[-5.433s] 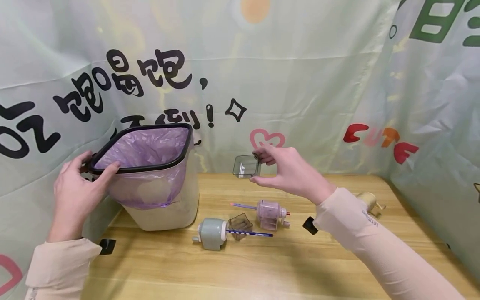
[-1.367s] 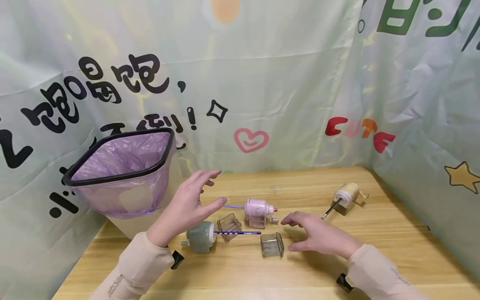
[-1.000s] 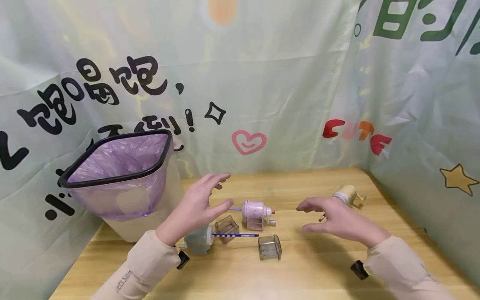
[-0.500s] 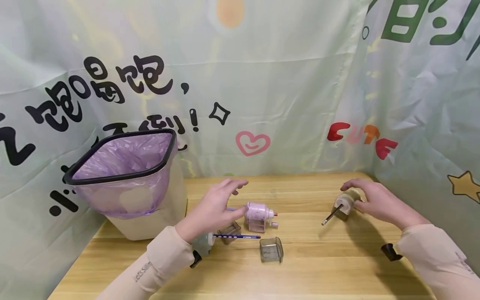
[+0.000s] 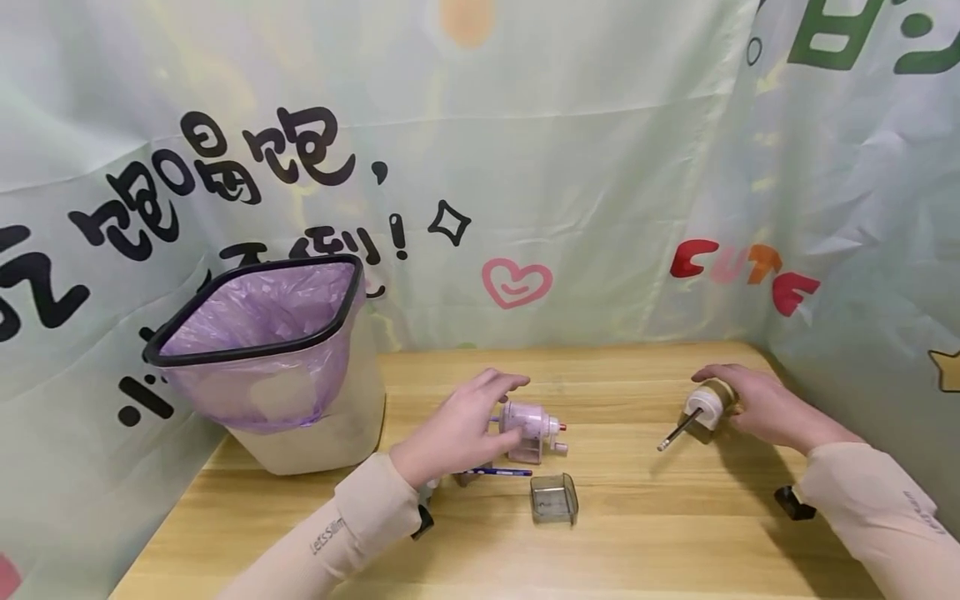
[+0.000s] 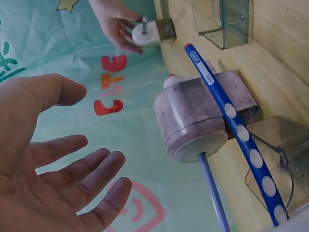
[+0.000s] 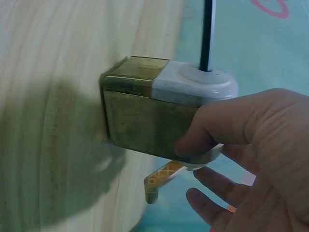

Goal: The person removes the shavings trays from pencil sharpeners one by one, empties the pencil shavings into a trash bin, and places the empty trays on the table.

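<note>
At the table's right, my right hand [image 5: 772,404] grips a yellow-and-white crank pencil sharpener [image 7: 145,118], thumb on its side. A dark pencil [image 5: 678,431] sticks out of its white front, and its crank [image 7: 161,181] shows below my thumb. My left hand [image 5: 465,429] hovers with spread fingers and holds nothing, partly covering a purple crank sharpener [image 5: 527,427] with a lavender pencil [image 6: 212,191] in it. A blue pencil with white dots [image 6: 246,140] lies across the left wrist view; the grey sharpener it was seen in is mostly hidden by my left hand.
A smoky clear shavings drawer [image 5: 553,500] sits on the wooden table [image 5: 622,550], front of centre. Another clear drawer [image 6: 275,150] lies beside the blue pencil. A bin [image 5: 345,417] with a purple bag stands at left. Printed cloth [image 5: 585,167] hangs behind.
My left hand left the bin rim and moved right, near the purple sharpener. My right hand put down the clear drawer, reached right and took hold of the yellow sharpener.
</note>
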### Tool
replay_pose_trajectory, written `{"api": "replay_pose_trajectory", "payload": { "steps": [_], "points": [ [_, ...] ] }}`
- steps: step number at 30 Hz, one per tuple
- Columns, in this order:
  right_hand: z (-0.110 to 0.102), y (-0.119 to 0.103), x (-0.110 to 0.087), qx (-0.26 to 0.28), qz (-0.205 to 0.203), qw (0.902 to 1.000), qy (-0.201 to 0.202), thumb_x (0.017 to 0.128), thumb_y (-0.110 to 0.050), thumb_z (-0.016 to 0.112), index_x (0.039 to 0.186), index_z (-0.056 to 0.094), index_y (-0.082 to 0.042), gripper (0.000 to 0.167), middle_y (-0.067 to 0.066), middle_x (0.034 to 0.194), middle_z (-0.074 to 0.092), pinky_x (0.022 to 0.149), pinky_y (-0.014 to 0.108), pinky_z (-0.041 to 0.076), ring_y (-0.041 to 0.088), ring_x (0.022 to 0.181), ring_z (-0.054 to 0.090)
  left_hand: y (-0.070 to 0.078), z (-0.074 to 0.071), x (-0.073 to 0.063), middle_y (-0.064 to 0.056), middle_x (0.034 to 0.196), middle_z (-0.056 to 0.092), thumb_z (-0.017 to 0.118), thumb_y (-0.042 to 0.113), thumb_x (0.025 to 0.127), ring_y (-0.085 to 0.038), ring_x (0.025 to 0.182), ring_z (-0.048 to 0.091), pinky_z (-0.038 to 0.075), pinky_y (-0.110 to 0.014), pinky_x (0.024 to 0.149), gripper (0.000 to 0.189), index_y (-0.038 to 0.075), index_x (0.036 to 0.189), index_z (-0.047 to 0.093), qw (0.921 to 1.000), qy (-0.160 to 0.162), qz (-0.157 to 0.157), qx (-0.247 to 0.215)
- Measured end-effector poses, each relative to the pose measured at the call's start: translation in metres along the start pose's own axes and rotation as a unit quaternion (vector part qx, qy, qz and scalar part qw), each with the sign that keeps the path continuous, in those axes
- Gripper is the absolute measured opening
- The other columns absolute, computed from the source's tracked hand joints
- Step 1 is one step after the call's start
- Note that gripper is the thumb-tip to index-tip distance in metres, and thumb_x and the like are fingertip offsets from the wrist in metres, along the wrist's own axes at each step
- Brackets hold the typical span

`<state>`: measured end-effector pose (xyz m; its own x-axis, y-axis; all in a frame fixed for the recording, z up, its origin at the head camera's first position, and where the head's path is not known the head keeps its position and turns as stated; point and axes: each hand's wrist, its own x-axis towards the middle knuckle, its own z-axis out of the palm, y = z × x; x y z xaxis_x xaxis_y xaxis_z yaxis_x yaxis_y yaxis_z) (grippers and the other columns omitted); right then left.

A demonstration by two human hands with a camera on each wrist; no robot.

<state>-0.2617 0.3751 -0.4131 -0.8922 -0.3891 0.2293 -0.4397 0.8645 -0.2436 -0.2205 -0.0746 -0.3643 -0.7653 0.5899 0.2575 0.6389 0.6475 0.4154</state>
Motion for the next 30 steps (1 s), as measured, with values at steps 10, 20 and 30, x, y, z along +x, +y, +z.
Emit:
{"api": "replay_pose_trajectory", "payload": {
  "steps": [10,20,30],
  "points": [
    [0.001,0.007,0.003,-0.011,0.006,0.9999,-0.006,0.070,0.013,0.081,0.123,0.071,-0.002,0.056,0.027,0.119,0.072,0.075,0.039,0.051,0.042,0.104,0.069,0.002,0.005,0.005,-0.005,0.143,0.063,0.075,0.027,0.098,-0.024,0.120,0.069,0.059,-0.043,0.105,0.063,0.014,0.156,0.054,0.9999,0.004,0.010,0.006],
    [-0.003,0.012,0.003,0.023,0.029,0.9989,-0.028,0.068,-0.003,0.094,0.120,0.072,0.000,0.056,0.022,0.109,0.072,0.072,0.037,0.050,0.028,0.089,0.063,0.001,0.004,0.005,-0.006,0.141,0.064,0.075,0.025,0.098,-0.025,0.119,0.069,0.060,-0.044,0.102,0.062,0.011,0.155,0.054,0.9999,0.004,0.012,0.008],
    [0.000,0.011,0.000,0.060,0.049,0.9963,-0.037,0.078,-0.019,0.094,0.123,0.071,-0.003,0.053,0.007,0.103,0.074,0.064,0.026,0.046,0.011,0.080,0.056,0.002,0.004,0.005,-0.007,0.143,0.063,0.076,0.026,0.098,-0.025,0.118,0.069,0.059,-0.044,0.104,0.064,0.012,0.156,0.053,0.9999,0.002,0.012,0.005]
  ]
}}
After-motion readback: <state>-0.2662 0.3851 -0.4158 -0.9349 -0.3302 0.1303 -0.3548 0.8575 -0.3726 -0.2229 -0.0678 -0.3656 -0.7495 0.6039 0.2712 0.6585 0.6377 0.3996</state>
